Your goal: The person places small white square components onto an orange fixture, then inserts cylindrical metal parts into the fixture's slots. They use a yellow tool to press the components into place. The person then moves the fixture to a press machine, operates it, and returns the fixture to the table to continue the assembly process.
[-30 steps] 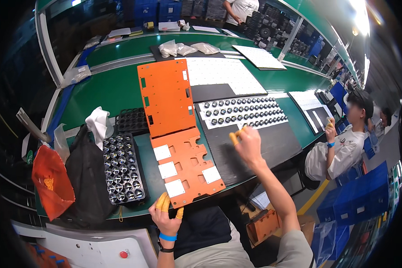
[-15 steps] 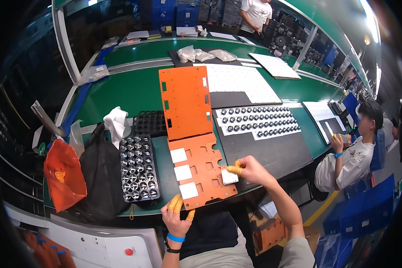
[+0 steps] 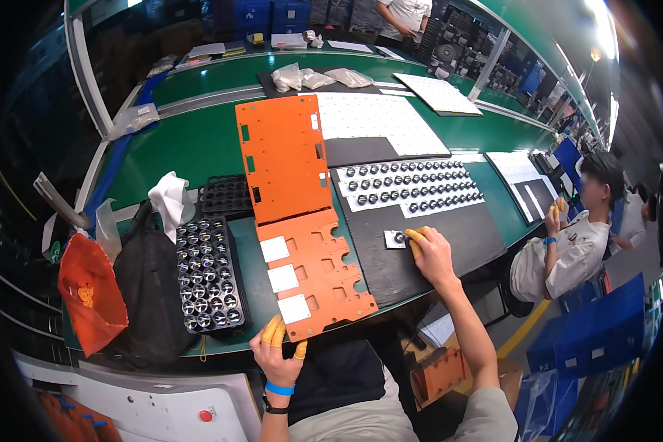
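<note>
My right hand (image 3: 432, 254), with yellow finger cots, is over the dark mat (image 3: 449, 261). Its fingers are closed at the edge of a small white square plate (image 3: 392, 240), which has a black round part on its upper face. An orange hinged fixture (image 3: 324, 272) lies opened out, its far leaf (image 3: 281, 158) tilted up. Three white square plates (image 3: 281, 278) sit along the left side of its near leaf. My left hand (image 3: 278, 353), also in yellow finger cots, is closed around the fixture's near left corner.
Rows of white plates with black round parts (image 3: 412, 180) cover the mat's far side. A black tray of shiny round parts (image 3: 212, 276) stands left, beside a dark bag (image 3: 144, 287) and an orange bag (image 3: 92, 295). A co-worker (image 3: 567, 243) sits at the right.
My right hand has moved from the fixture's right edge out over the mat with the small plate, whose black round part now shows. My left hand stays at the fixture's corner.
</note>
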{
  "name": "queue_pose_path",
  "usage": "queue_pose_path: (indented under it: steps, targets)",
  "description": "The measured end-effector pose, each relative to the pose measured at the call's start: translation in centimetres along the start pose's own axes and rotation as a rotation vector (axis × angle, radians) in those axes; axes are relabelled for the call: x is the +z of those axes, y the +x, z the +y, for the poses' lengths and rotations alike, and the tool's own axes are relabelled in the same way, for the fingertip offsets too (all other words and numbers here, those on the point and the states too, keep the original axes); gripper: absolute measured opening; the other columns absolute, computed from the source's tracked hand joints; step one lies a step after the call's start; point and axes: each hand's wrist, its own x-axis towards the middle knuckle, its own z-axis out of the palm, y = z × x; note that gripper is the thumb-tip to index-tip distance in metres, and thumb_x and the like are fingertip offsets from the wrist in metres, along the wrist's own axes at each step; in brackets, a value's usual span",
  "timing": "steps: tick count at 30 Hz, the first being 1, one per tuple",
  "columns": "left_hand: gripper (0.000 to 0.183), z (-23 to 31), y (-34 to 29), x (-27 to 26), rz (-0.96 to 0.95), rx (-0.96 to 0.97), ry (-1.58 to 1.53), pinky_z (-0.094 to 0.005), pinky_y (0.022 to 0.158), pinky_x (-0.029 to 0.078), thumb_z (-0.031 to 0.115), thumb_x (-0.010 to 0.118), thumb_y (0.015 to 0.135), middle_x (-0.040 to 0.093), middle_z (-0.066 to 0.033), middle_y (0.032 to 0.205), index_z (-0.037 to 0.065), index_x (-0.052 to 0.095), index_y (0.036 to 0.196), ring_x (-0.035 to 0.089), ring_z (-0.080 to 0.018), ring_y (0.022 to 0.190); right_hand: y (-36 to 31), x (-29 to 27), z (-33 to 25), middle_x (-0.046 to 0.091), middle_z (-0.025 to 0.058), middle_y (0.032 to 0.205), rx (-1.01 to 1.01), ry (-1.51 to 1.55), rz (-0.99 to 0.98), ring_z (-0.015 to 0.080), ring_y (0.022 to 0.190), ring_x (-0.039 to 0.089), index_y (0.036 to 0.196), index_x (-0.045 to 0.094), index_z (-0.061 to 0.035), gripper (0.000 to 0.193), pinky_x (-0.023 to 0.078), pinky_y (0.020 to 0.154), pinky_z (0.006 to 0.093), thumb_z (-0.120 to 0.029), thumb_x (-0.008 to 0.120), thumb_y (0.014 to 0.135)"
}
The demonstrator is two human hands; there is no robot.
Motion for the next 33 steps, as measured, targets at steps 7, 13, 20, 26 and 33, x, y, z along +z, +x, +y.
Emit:
queue_pose_path:
  steps: [7,13,20,26,33]
  targets:
    - [0.055,-0.1,-0.1,-0.1,-0.023,0.008,0.004,-0.0444,0.096,0.042,0.044,0.073,0.085,0.064,-0.0106,0.123,0.002,0.065,0.118,0.053,-0.0331,0.112,0.6,0.2,-1.9,0.063,0.0094,0.095,0.134,0.186,0.065,0.0294,0.088,0.059,0.096,0.07,-0.0025,0.022,0.049,0.078,0.0403,-0.014,0.076,0.078]
    - [0.055,0.0,-0.1,-0.1,-0.03,0.006,0.004,-0.0442,0.096,0.042,0.045,0.073,0.085,0.064,-0.0107,0.123,0.002,0.065,0.118,0.053,-0.033,0.112,2.0,2.3,-0.3,0.062,0.0102,0.103,0.046,0.045,0.089,0.0285,0.097,0.056,0.1,0.072,-0.0028,0.026,0.044,0.085,0.0389,-0.016,0.077,0.077]
    - [0.056,-0.2,-0.2,0.1,-0.021,0.001,0.001,-0.0441,0.097,0.042,0.047,0.071,0.085,0.064,-0.0104,0.123,0.003,0.064,0.119,0.053,-0.0328,0.111,4.2,3.9,1.6,0.063,0.0125,0.109,0.076,-0.076,0.147,0.0293,0.104,0.055,0.1,0.075,-0.0032,0.029,0.041,0.091,0.0417,-0.016,0.078,0.074]
    - [0.058,-0.3,-0.2,0.1,-0.02,0.003,0.004,-0.044,0.096,0.042,0.05,0.07,0.085,0.064,-0.0101,0.123,0.003,0.064,0.119,0.053,-0.0325,0.111,4.7,4.5,1.9,0.063,0.0146,0.114,0.118,-0.13,0.137,0.0298,0.109,0.055,0.101,0.076,-0.0042,0.029,0.039,0.097,0.0425,-0.018,0.078,0.075]
    - [0.058,-0.2,-0.3,0.2,-0.011,-0.003,-0.002,-0.0435,0.096,0.042,0.051,0.07,0.085,0.065,-0.0098,0.122,0.003,0.065,0.118,0.053,-0.0322,0.11,5.0,4.7,2.5,0.062,0.0137,0.114,0.135,-0.148,0.142,0.0297,0.11,0.054,0.104,0.074,-0.0048,0.032,0.038,0.098,0.0425,-0.018,0.079,0.075]
